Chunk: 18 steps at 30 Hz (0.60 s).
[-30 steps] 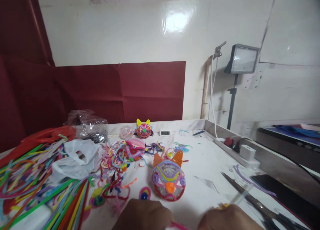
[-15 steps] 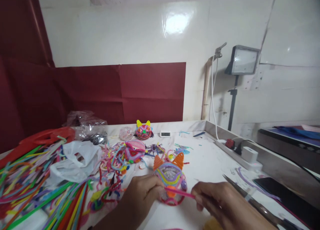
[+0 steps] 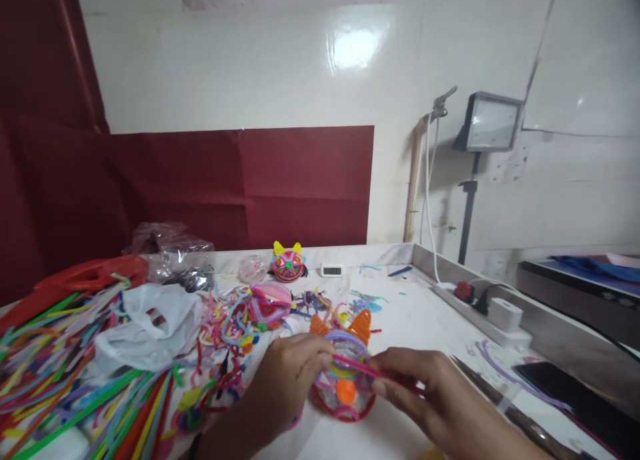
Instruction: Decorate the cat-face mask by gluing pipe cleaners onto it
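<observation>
Over the white table (image 3: 400,320), at twelve o'clock from me, I hold a fuzzy bright-pink craft stem (image 3: 353,363) level with both hands. My left hand (image 3: 290,373) pinches one end, thumb and forefinger clamped together on it; my right hand (image 3: 420,383) clamps it between thumb and fingers, and a length runs on past my grip. Directly under and behind the stem lies the round clear ornament with orange ears and nose (image 3: 346,391), its face trimmed in purple, yellow and pink.

Farther off, between eleven and twelve o'clock, sits a small round red-and-pink face with yellow ears (image 3: 289,265), with a white digital timer (image 3: 331,270) just to its right. At ten o'clock a crumpled white plastic bag (image 3: 145,333) rests on a spread of multicoloured fuzzy stems (image 3: 85,380). Toward two o'clock is a white power strip (image 3: 493,323); metal scissors (image 3: 520,417) and a black phone (image 3: 575,393) lie toward three.
</observation>
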Tool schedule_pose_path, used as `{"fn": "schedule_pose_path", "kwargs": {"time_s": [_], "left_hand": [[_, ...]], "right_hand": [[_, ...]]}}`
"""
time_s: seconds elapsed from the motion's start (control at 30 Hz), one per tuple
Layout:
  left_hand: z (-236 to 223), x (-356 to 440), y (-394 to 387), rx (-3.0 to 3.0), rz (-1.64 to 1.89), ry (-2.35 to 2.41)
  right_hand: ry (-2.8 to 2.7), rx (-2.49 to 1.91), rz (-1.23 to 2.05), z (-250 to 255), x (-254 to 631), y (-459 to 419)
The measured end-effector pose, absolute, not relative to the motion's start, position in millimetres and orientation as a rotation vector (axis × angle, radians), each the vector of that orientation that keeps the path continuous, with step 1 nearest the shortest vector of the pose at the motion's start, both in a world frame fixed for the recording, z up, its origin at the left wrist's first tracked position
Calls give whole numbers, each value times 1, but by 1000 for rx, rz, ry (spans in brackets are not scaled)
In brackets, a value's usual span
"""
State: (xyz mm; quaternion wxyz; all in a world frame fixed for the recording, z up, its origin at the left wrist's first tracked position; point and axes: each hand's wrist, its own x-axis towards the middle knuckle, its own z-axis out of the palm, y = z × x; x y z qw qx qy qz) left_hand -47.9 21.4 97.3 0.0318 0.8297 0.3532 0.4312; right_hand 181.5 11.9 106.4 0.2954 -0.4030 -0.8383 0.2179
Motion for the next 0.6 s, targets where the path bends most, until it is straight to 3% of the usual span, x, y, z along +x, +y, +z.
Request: {"fn": "schedule_pose_path", "kwargs": {"time_s": [0.33, 0.6], "left_hand": [[97, -58, 41, 2164, 1486, 1257], [73, -67, 45, 2297, 1664, 1312]], "right_hand": [[-2150, -956, 215, 104, 181, 30], [-2217, -902, -10, 90, 177, 33]]}}
